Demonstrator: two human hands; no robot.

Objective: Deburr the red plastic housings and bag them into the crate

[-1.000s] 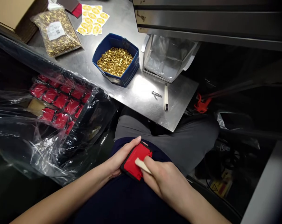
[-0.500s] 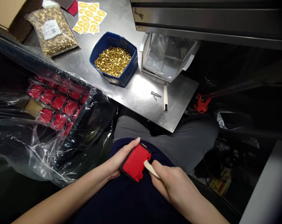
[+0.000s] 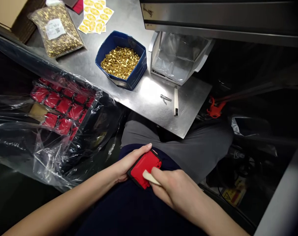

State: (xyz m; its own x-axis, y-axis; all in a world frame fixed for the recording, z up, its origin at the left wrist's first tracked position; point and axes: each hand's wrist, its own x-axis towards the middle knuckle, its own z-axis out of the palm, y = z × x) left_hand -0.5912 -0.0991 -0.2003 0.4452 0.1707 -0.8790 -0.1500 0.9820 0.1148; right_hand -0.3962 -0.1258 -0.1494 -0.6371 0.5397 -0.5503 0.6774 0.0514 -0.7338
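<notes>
Close to my body, my left hand [image 3: 129, 164] is closed round a red plastic part with a black rim [image 3: 147, 163], which has small hinge-like lugs along its right side. My right hand [image 3: 167, 185] grips a cream-coloured tool [image 3: 151, 177] with a blunt, rounded end. That end lies over the red face, near its lower right part; whether it presses on the face I cannot tell. My right fingers cover the rest of the tool and some of the part's right edge.
On the metal table [image 3: 136, 105] stand a blue bin of small brass pieces [image 3: 120, 62], a bag of brass pieces [image 3: 56, 31], a plastic-lined tray [image 3: 178, 59], nail clippers [image 3: 165, 98] and a white-handled knife [image 3: 176, 101]. Plastic-covered red parts [image 3: 64, 105] lie left.
My right hand has moved left, carrying the tool's tip from the part's hinge-side edge to over its red face. The left hand keeps its hold, with the part slightly shifted.
</notes>
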